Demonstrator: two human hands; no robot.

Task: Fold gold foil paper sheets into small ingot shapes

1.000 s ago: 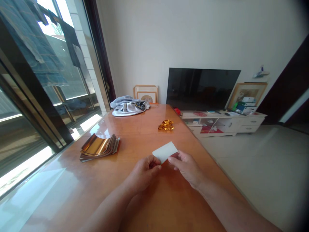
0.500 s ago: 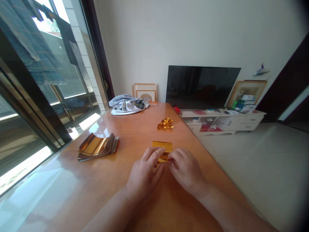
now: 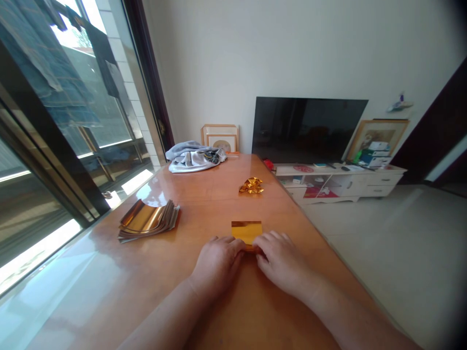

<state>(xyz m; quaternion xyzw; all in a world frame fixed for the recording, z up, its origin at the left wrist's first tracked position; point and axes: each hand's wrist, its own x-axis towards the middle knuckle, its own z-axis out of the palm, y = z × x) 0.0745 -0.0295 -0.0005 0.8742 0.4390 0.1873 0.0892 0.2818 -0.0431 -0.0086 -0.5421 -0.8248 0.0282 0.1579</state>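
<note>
A small sheet of gold foil paper point(image 3: 246, 230) lies on the wooden table point(image 3: 153, 287), its near edge rolled or folded over. My left hand point(image 3: 219, 258) is closed on the near left part of that edge, fingertips curled onto the foil. On the near right part, my right hand point(image 3: 279, 255) pinches the same edge. The thumbs are partly hidden. Beyond the hands sits a crumpled or folded gold foil piece point(image 3: 251, 185). To the left rests a curved stack of gold foil sheets point(image 3: 149, 219).
Grey cloth point(image 3: 197, 157) is heaped at the table's far end, before framed pictures point(image 3: 221, 136) against the wall. A large television point(image 3: 308, 130) stands over a low white cabinet point(image 3: 350, 184) to the right. Glass doors point(image 3: 54, 121) run along the left.
My left hand has drawn back from over the foil to its near edge, its fingers curling in. The foil now lies flatter and slightly closer to me, with more of its surface showing.
</note>
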